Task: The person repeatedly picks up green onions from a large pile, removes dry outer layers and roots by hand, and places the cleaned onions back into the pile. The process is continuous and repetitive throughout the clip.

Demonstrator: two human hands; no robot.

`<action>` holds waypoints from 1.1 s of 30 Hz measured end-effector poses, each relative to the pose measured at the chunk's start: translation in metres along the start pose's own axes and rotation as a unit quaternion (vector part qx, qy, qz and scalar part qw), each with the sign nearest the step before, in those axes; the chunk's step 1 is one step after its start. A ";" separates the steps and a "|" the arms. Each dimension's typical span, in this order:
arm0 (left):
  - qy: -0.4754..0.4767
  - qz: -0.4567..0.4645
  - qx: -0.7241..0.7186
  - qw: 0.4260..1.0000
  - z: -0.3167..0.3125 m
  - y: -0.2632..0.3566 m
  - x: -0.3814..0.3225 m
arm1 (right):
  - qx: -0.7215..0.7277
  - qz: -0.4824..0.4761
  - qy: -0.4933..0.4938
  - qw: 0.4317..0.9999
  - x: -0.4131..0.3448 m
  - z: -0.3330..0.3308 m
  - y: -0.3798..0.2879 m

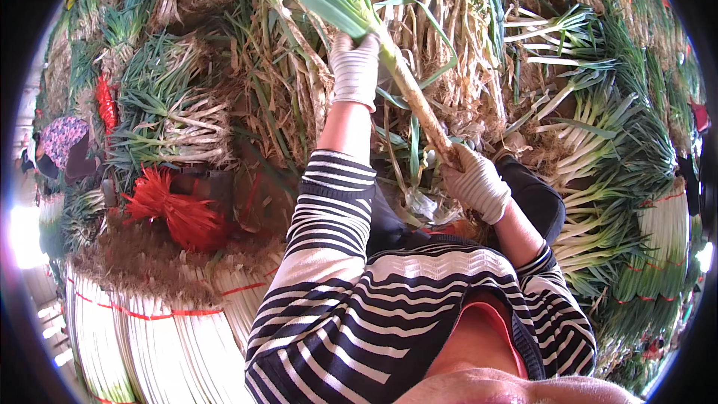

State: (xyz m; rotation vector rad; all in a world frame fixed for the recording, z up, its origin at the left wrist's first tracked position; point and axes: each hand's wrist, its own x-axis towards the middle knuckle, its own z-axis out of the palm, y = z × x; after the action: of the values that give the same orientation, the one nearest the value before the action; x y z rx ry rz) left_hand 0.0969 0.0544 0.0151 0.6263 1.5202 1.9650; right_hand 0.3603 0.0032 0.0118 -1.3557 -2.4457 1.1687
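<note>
A large leek [412, 92] with wide green leaves and a soil-stained shank slants across the view in front of me. My left hand [354, 64], in a pale striped glove, is closed around it just below the leaves. Near the root end, my right hand [477, 182], gloved alike, grips the lower shank. Behind the leek lies a heap of untrimmed leeks [460, 56] with dry, brown outer leaves. Some loose peelings [429, 205] lie between my legs, below the leek. The fingertips of my left hand are partly hidden.
Cleaned leeks [583, 151] lie in a long row at right, with tied bundles [662, 230] beyond. Red plastic ties [174, 207] sit at left above thick banded leek bundles [151, 336]. More leeks [190, 123] are piled at upper left. Another person [64, 146] is at the far left.
</note>
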 end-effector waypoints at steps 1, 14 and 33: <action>-0.019 0.028 0.008 0.999 0.002 0.000 -0.004 | 0.041 0.011 -0.001 0.999 0.005 0.000 0.001; -0.377 0.049 0.415 0.827 0.018 -0.009 -0.058 | 0.221 -0.043 -0.055 0.973 0.103 0.009 0.047; 0.073 -0.081 -0.297 0.949 -0.093 0.016 0.042 | 0.757 0.198 -0.345 0.518 0.051 0.040 0.021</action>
State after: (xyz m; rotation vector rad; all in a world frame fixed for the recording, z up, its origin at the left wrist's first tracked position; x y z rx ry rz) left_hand 0.0019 0.0145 0.0090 0.0970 0.9310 2.2190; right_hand 0.3268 0.0251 -0.0427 -0.6747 -0.1773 3.0374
